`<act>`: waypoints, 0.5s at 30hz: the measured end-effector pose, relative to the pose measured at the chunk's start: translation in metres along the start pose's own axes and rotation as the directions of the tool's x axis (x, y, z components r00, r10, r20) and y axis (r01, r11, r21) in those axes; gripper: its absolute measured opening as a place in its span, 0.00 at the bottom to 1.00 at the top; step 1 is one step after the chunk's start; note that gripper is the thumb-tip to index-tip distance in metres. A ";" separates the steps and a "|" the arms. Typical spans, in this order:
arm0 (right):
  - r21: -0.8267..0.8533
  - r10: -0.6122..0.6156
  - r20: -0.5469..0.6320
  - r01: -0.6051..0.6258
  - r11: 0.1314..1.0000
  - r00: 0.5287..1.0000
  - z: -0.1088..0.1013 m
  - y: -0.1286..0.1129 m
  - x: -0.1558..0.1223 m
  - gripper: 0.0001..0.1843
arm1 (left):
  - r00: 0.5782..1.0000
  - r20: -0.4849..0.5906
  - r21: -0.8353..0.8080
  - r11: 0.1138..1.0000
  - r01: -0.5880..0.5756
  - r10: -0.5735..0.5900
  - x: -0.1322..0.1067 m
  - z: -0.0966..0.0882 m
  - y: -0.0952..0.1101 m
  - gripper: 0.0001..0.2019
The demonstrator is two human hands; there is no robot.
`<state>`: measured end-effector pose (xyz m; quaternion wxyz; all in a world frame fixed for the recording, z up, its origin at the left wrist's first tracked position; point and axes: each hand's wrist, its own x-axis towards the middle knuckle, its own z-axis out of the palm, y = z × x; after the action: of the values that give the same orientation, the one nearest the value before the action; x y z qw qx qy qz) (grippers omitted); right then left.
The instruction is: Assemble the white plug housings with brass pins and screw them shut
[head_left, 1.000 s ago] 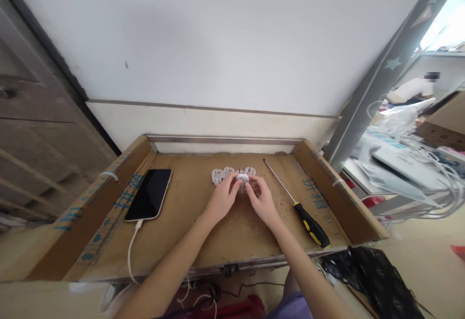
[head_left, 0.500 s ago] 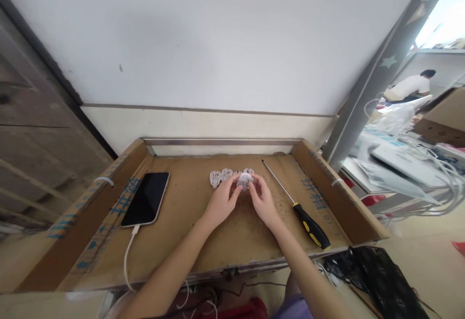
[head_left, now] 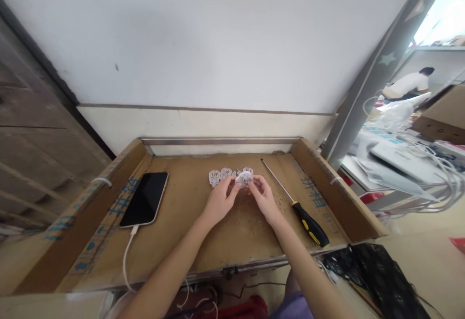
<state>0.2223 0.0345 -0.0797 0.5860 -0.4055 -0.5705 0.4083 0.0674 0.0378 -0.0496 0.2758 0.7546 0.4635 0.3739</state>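
Observation:
A white plug adapter (head_left: 244, 178) with metal pins is pinched between my two hands above the cardboard. My left hand (head_left: 220, 204) grips its left side with thumb and fingers. On its right side my right hand (head_left: 265, 202) holds it the same way. Right behind my hands several more white plug adapters (head_left: 214, 177) lie in a row, pins up, partly covered by my fingers. To the right lies a long screwdriver (head_left: 308, 223) with a black and yellow handle, its shaft pointing away from me.
The cardboard tray (head_left: 178, 241) has raised sides. A phone (head_left: 145, 199) with a white charging cable (head_left: 127, 256) lies at left. A white panel (head_left: 203, 43) rises behind. Below right is a black object (head_left: 381, 275). A person (head_left: 410, 84) sits far right near boxes and cables.
The plug adapter has been tilted in my fingers, so it now shows more from its edge. Both hands stay in about the same place. The camera view has shifted slightly.

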 end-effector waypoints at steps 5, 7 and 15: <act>-0.023 -0.017 0.017 0.017 1.000 1.000 -0.002 -0.004 0.001 0.23 | 0.999 -0.039 -0.069 0.998 -0.008 0.005 0.001 0.000 0.002 0.13; -0.058 -0.038 0.002 0.038 0.998 0.999 -0.001 -0.006 0.001 0.23 | 0.995 -0.099 -0.061 0.998 -0.020 0.014 0.001 0.000 0.001 0.13; -0.305 -0.142 -0.070 0.114 0.945 0.987 0.004 -0.014 -0.008 0.21 | 0.964 -0.164 0.186 0.967 -0.175 0.207 -0.001 -0.005 0.001 0.12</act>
<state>0.2182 0.0222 -0.0689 0.5683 -0.4699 -0.6238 0.2591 0.0638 0.0363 -0.0462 0.1293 0.7792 0.4418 0.4254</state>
